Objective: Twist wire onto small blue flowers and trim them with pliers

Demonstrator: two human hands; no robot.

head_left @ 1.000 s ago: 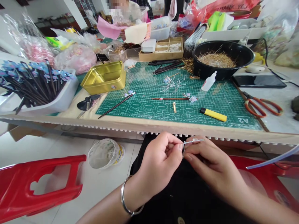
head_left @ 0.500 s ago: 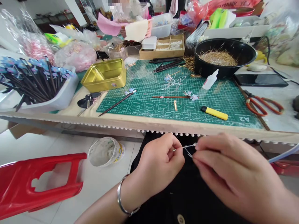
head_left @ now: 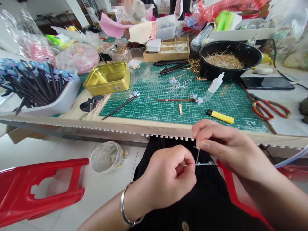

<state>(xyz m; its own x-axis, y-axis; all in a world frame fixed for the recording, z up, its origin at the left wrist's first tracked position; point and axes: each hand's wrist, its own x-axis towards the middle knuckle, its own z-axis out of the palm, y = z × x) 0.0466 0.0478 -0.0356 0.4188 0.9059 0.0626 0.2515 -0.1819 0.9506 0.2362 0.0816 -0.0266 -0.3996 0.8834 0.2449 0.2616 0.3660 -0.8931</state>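
Note:
Over my lap, just in front of the table edge, my left hand (head_left: 172, 176) pinches a thin silvery wire (head_left: 203, 164) between thumb and forefinger. One strand of the wire sticks out to the right with a small pale bit near its end, too small to name. Another strand rises to my right hand (head_left: 216, 138), whose thumb and fingertips are closed on its upper end. Beyond, on the green cutting mat (head_left: 154, 114), lie a brown stick with pale blue petals (head_left: 178, 100), a gold hair clip (head_left: 180, 109) and a yellow utility knife (head_left: 220, 116).
A white glue bottle (head_left: 216, 83) stands before a black basin (head_left: 204, 65) of gold wires. Red-handled pliers (head_left: 269, 107) lie at right. A gold tin (head_left: 108, 86) and a white tub (head_left: 72, 93) of flowered sticks stand left. Below are a bucket (head_left: 108, 157) and a red stool (head_left: 45, 189).
My right hand has moved up and turned, drawing one wire strand upward while the other now points right. My left hand has shifted slightly down and right, still pinching.

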